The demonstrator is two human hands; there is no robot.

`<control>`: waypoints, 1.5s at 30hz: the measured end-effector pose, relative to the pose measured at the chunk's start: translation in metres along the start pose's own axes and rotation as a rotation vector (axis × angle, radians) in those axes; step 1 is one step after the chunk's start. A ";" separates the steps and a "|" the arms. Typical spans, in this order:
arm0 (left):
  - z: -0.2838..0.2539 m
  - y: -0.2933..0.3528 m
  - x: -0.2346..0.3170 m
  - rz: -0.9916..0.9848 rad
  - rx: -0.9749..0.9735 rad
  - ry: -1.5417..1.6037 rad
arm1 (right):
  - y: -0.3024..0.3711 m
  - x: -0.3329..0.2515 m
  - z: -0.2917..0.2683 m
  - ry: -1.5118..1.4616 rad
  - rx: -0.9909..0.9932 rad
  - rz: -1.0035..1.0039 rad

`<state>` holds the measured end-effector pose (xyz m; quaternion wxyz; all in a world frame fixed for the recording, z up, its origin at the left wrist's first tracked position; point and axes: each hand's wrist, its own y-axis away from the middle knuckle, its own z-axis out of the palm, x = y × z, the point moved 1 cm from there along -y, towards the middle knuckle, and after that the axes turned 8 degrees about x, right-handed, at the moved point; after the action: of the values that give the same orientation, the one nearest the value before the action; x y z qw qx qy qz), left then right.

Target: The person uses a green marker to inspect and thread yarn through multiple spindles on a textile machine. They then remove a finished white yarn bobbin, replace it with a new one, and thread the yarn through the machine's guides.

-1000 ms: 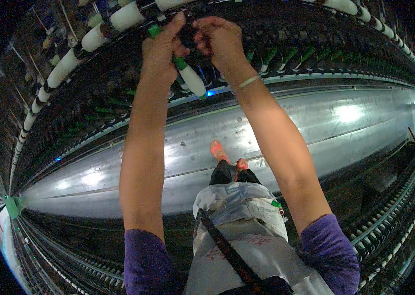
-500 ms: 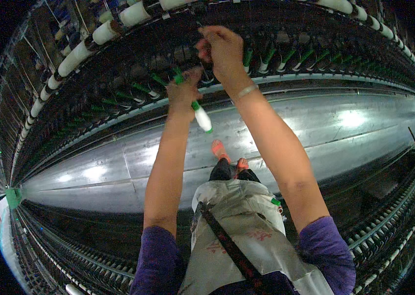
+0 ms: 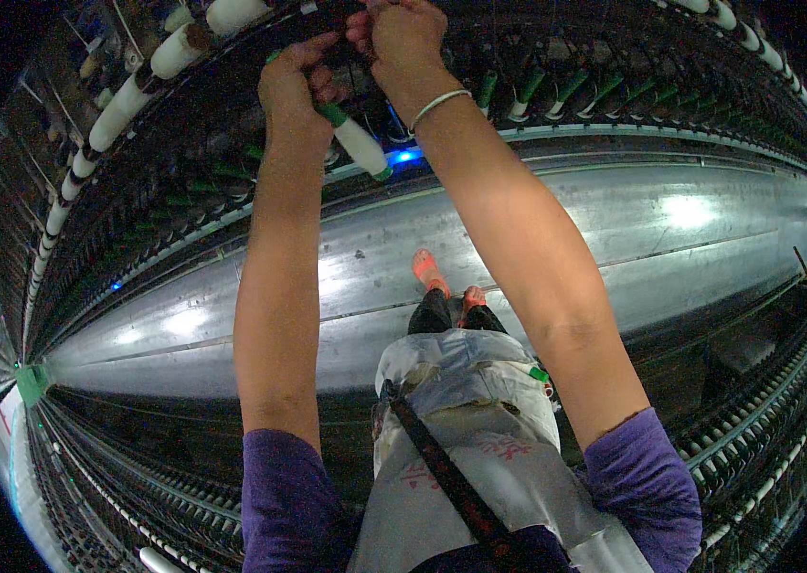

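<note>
My left hand [image 3: 295,91] is wrapped round a yarn bobbin [image 3: 360,145], a green tube with white yarn wound on it. The bobbin's wound end slants down to the right, out of the palm. Close by on the right, my right hand [image 3: 407,43] is raised at the top edge with its fingers curled together; any yarn between them is too fine to make out. Both hands are in front of the spinning frame, above its row of green-tubed bobbins [image 3: 571,89]. A bright blue light [image 3: 406,155] glows beside the held bobbin's lower end.
White rollers [image 3: 117,119] run along the upper part of the machine. Behind me stands another long row of bobbins [image 3: 747,435]. A shiny metallic-looking floor [image 3: 556,229] lies between the machines. My white apron [image 3: 466,382] has a small green object at its right side.
Both hands have moved up toward the rollers, the left also leftward, carrying the bobbin up with it. The blue light by the bobbin row has come on or into sight.
</note>
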<state>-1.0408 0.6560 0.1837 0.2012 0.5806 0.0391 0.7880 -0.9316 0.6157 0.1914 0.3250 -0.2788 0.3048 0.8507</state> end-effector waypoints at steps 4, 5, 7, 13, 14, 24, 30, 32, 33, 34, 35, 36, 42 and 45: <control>0.019 0.004 0.006 0.079 0.128 -0.241 | -0.010 0.011 -0.003 0.126 0.015 -0.033; 0.026 0.004 0.006 0.078 0.187 -0.344 | -0.011 0.012 -0.003 0.111 0.006 -0.056; 0.038 0.003 0.011 0.030 0.240 -0.298 | -0.011 0.011 -0.003 0.082 -0.009 -0.098; 0.053 0.007 0.023 -0.084 0.202 -0.159 | -0.006 0.002 -0.006 0.557 0.074 -0.292; 0.053 0.006 0.023 -0.083 0.228 -0.174 | -0.006 0.001 -0.006 0.590 0.087 -0.336; 0.038 -0.036 0.007 -0.214 -0.063 -0.163 | -0.010 0.012 -0.008 0.445 0.085 -0.401; 0.048 -0.045 -0.005 -0.111 0.056 -0.034 | -0.014 0.012 -0.010 0.498 0.072 -0.387; 0.049 -0.045 -0.005 0.025 0.082 -0.146 | -0.019 0.014 -0.010 0.453 0.043 -0.431; 0.049 -0.044 -0.005 0.044 0.044 -0.130 | -0.021 0.015 -0.010 0.371 0.002 -0.441; 0.049 -0.043 -0.004 0.043 0.049 -0.130 | -0.021 0.015 -0.011 0.288 -0.038 -0.449; 0.047 -0.040 -0.003 0.041 0.055 -0.131 | -0.019 0.015 -0.014 0.408 -0.043 -0.556; 0.046 -0.035 -0.002 0.073 0.040 -0.147 | -0.015 0.014 -0.018 0.529 -0.046 -0.661; 0.010 0.040 -0.024 -0.011 -0.090 -0.257 | 0.047 0.008 -0.088 0.600 -0.250 -0.336; -0.022 0.076 -0.060 -0.116 -0.073 -0.182 | 0.083 0.015 -0.130 0.745 -0.231 -0.211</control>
<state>-1.0677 0.5683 0.1454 0.2702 0.6389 0.0252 0.7198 -0.9650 0.4804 0.1237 0.2444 -0.6325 0.2739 0.6820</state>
